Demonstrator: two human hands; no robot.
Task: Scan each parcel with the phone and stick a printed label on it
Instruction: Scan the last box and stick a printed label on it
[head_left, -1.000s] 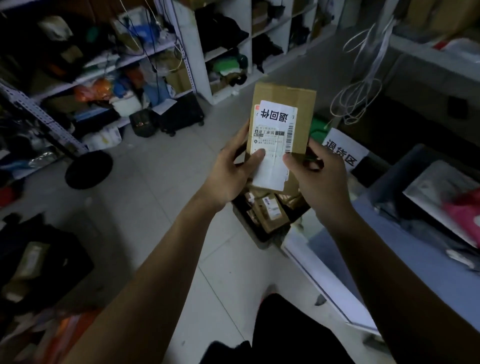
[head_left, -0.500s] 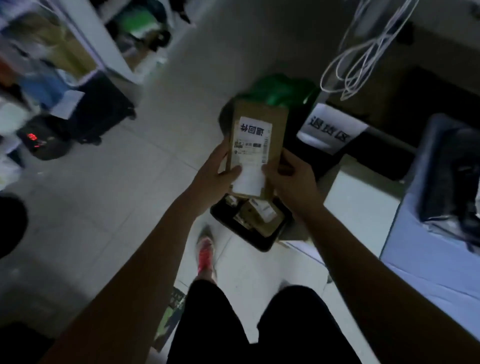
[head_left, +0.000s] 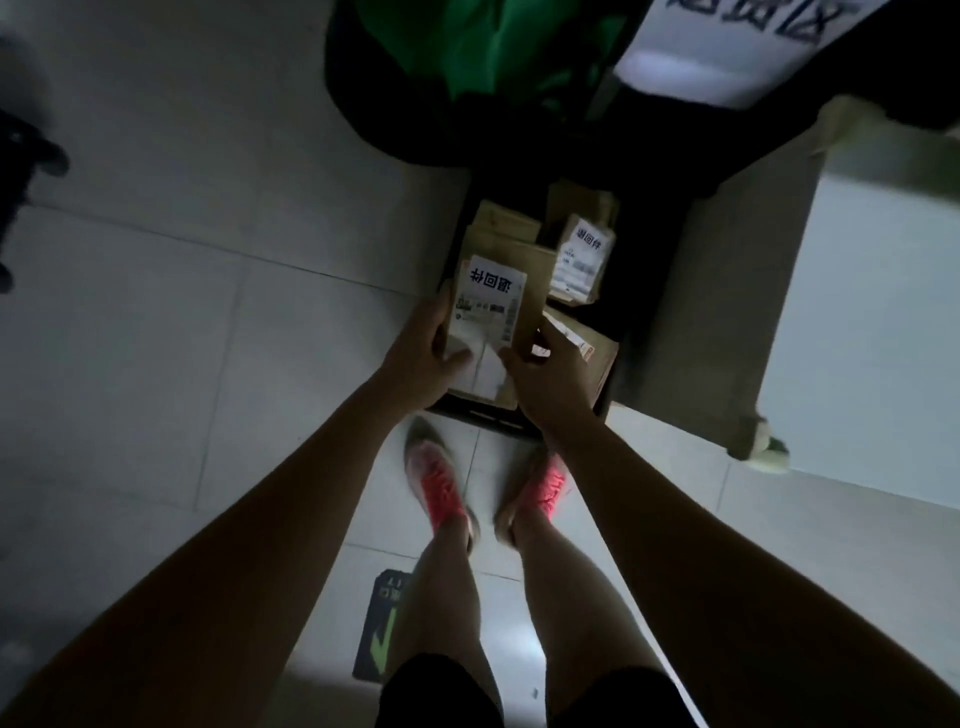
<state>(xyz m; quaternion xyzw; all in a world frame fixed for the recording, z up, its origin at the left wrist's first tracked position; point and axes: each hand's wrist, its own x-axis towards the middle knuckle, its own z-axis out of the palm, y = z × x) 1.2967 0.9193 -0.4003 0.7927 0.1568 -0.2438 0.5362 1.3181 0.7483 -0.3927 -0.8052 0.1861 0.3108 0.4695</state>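
Observation:
A flat brown cardboard parcel (head_left: 530, 306) with a white printed label (head_left: 485, 306) on its face is held low over a black crate (head_left: 483, 415) on the floor. My left hand (head_left: 421, 358) grips the parcel's left edge, thumb on the label. My right hand (head_left: 545, 374) holds its lower right corner. Inside the crate lie other cardboard parcels, one of them a labelled parcel (head_left: 579, 257). No phone is in view.
A green bag in a dark bin (head_left: 467, 57) stands beyond the crate. A white sign with printed characters (head_left: 727, 47) hangs at top right. A white and beige cabinet (head_left: 753, 291) stands right of the crate. My feet in pink shoes (head_left: 436, 486) stand on the tiled floor.
Both hands have lowered the labelled parcel from chest height down to the crate, and my view has tipped from the shelves to the floor.

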